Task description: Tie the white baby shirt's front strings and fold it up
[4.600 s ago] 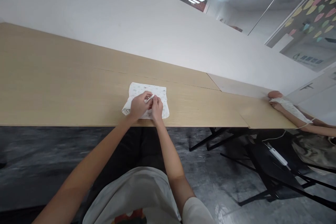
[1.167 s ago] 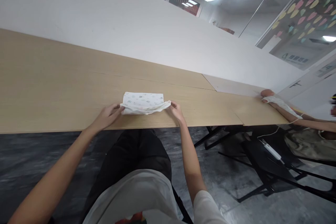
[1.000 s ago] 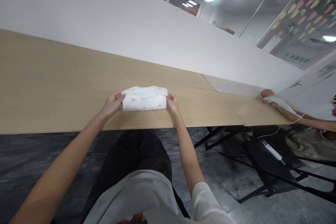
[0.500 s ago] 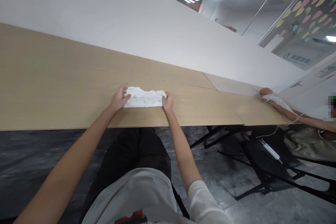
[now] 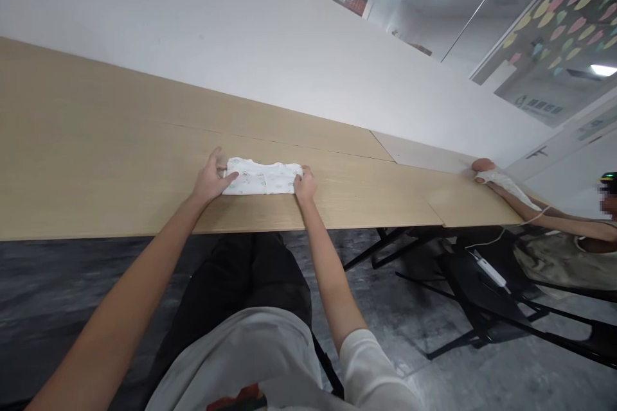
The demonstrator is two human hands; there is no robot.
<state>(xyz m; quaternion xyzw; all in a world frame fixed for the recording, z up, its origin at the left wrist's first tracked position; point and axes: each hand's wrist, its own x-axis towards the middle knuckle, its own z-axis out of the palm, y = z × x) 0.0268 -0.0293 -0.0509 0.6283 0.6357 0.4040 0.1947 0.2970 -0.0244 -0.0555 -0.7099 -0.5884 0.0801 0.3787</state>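
A small white garment (image 5: pixel 263 181) with a faint print lies on the wooden table in front of me, folded into a flat strip. Its far edge dips in a shallow curve like a neckline. At the left end, my left hand (image 5: pixel 211 180) has its thumb on top of the cloth and other fingers at the side edge, the index finger lifted away. My right hand (image 5: pixel 305 186) pinches the right end, thumb against the near corner and fingers curled over the edge. Whatever lies under the cloth is hidden.
The long wooden table (image 5: pixel 120 180) meets a white wall (image 5: pixel 193 32). On the far right, another person's arms (image 5: pixel 554 218) reach to a doll-like figure (image 5: pixel 483 165) in white cloth. Black folding chairs (image 5: pixel 482 295) stand below; a white power strip (image 5: pixel 490 271) lies on one.
My left index finger has lifted and spread from the garment's left end. My right hand stays at the right end. The view has shifted slightly.
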